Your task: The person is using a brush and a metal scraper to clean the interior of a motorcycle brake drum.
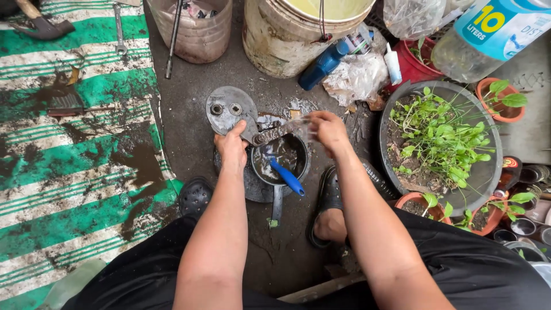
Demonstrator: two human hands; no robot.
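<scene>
I hold a flat grey metal plate with two round holes by its near edge, my left hand closed around it, thumb on top. The plate tilts up and away from me, over the dark wet concrete floor. My right hand is closed on the far end of a small wet brush or rod whose other end touches the plate's near corner beside my left thumb; it is blurred, so I cannot tell which it is. Both hands sit just above a small dark pot on the floor between my feet in black clogs. The pot holds dirty liquid and a blue-handled tool leaning on its near rim.

Beyond the plate stands a dirty clear plastic bucket with a metal rod in it, and beside that a stained white bucket holding yellowish liquid. To my right a wide dark basin is filled with soil and green seedlings, with small terracotta pots of plants around it. A striped green and white mat, stained with grime, lies to my left.
</scene>
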